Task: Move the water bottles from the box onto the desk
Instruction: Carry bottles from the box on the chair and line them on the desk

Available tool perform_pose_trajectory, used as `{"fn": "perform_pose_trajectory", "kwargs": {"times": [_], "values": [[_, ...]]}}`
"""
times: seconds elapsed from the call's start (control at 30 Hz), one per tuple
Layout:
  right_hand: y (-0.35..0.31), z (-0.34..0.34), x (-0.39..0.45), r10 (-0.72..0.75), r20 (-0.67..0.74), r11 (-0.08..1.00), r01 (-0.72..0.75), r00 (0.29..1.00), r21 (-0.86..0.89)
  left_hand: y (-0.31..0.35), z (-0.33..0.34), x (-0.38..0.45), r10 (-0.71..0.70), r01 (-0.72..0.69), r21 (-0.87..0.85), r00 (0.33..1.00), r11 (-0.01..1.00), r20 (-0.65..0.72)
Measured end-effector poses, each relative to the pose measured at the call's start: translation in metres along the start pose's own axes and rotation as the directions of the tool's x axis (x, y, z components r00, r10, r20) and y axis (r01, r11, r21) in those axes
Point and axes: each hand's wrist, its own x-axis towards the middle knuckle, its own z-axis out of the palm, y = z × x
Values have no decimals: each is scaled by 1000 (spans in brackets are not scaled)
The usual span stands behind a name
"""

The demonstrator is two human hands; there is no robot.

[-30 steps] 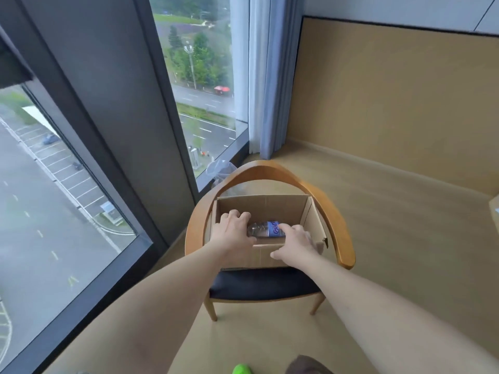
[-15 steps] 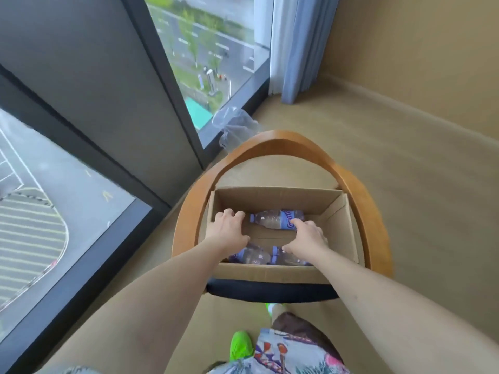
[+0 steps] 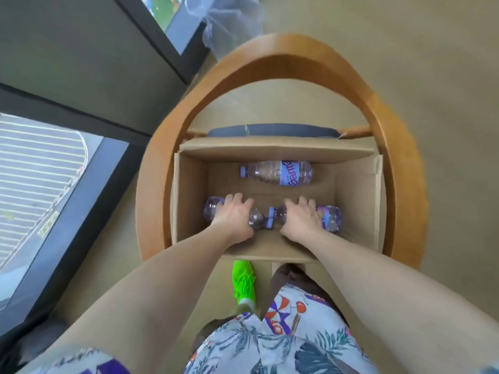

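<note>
The cardboard box (image 3: 356,201) sat open on the seat of a wooden armchair (image 3: 270,52), its flaps folded outward. Three water bottles lay on their sides on the box floor.

Far bottle (image 3: 278,173): it lay alone against the far wall of the box, cap to the left, blue label to the right, untouched by either hand.

Near-left bottle (image 3: 209,211): it lay along the near side of the box, base to the left and cap toward the middle. The left hand (image 3: 233,214) lay palm-down over its middle, fingers curved over the top of the body. Whether the thumb had closed underneath could not be told.

Near-right bottle (image 3: 330,218): it lay in line with the near-left bottle, cap toward the middle and base to the right, so the two caps almost met. The right hand (image 3: 301,217) lay palm-down over its middle in the same way, fingers slightly spread and curved over the body. The thumb was hidden, so a full grip could not be confirmed.

Both forearms reached down into the box from the near edge. No bottle had left the box floor.

A green shoe (image 3: 243,282) stood on the beige floor (image 3: 445,49) just in front of the chair. A clear plastic bag (image 3: 235,20) lay on the floor beyond the chair, beside the dark window frame (image 3: 159,47).
</note>
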Motion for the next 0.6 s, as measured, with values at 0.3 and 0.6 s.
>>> {"fn": "perform_pose_trajectory", "kwargs": {"times": [0.3, 0.6], "values": [[21, 31, 42, 88, -23, 975, -91, 996, -205, -13, 18, 53, 47, -118, 235, 956, 965, 290], [20, 39, 54, 99, -106, 976, -117, 989, -181, -4, 29, 76, 47, -144, 348, 961, 927, 272]]}}
